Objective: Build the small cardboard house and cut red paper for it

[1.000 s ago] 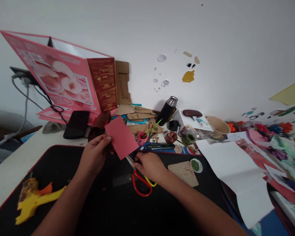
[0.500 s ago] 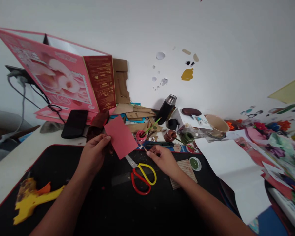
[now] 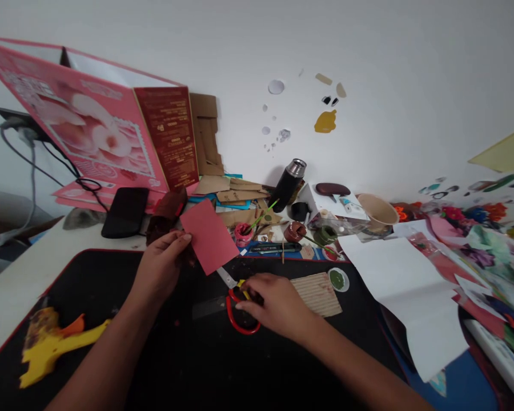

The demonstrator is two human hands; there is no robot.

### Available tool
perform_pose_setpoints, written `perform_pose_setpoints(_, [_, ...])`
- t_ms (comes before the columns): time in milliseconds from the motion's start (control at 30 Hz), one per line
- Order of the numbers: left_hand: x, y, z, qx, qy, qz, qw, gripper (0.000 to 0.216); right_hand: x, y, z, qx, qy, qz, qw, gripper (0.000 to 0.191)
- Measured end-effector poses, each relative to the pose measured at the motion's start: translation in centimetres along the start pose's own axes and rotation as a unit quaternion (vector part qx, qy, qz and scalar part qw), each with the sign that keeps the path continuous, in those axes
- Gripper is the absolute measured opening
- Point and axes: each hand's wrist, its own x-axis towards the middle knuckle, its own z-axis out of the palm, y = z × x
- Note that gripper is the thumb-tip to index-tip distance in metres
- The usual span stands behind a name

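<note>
My left hand pinches the corner of a red paper card and holds it tilted above the black mat. My right hand rests palm-down on the mat over the handles of the red and yellow scissors, fingers curled around them. The scissor blade pokes out toward the card's lower edge. A piece of ribbed cardboard lies just right of this hand.
A yellow glue gun lies at the mat's left. Behind are a pink open box, black phone, black flask, paint pots, a paper cup. White paper and coloured scraps lie on the right.
My right hand moved back from beside the card down onto the scissors' handles. The left hand kept the red card nearly still.
</note>
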Motion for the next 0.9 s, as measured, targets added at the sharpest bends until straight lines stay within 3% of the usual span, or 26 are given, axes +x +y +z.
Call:
perform_pose_setpoints(167, [-0.1, 0.0, 0.1, -0.006, 0.003, -0.013, 1.0, 0.023, -0.2, -1.0, 1.3, -0.117, -0.056, -0.018, 0.991, 0.04])
perform_pose_setpoints(400, [-0.3, -0.1, 0.3, -0.002, -0.012, -0.01, 1.0, 0.021, -0.3, -1.4, 1.5, -0.113, -0.056, 0.008, 0.992, 0.057])
perform_pose_setpoints(900, [-0.2, -0.6, 0.1, 0.02, -0.043, -0.013, 0.999, 0.023, 0.2, -1.4, 1.1, -0.125, -0.082, 0.006, 0.989, 0.069])
